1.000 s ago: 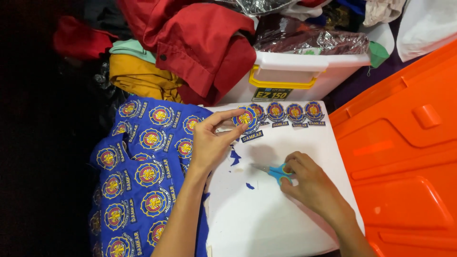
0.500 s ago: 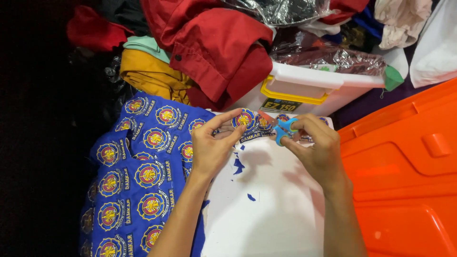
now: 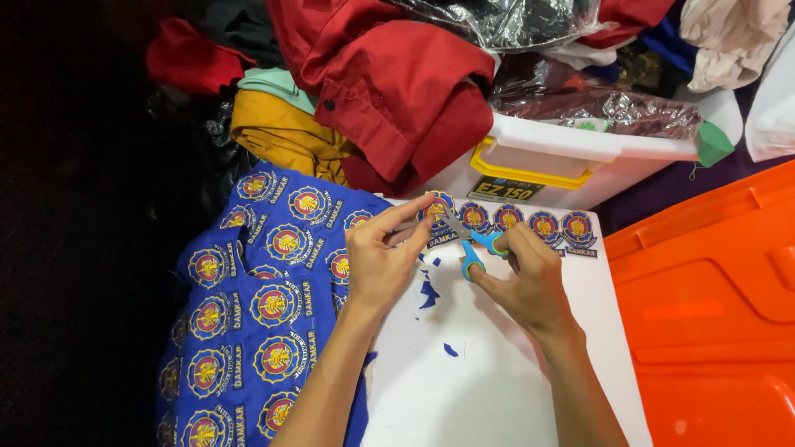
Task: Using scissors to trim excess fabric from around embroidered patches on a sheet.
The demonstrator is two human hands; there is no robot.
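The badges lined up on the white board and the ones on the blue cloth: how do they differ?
The cut badges lie as separate pieces in one row on the white board; the blue cloth carries its badges joined together in several rows. The cut badges lie flat, while the blue cloth is rumpled and hangs off the board's edge. The left hand pinches one badge while the right hand holds scissors to it. Both show the same round emblem.

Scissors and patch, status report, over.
Right hand grips blue-handled scissors. Left hand pinches round patch. Blue scraps on white surface.
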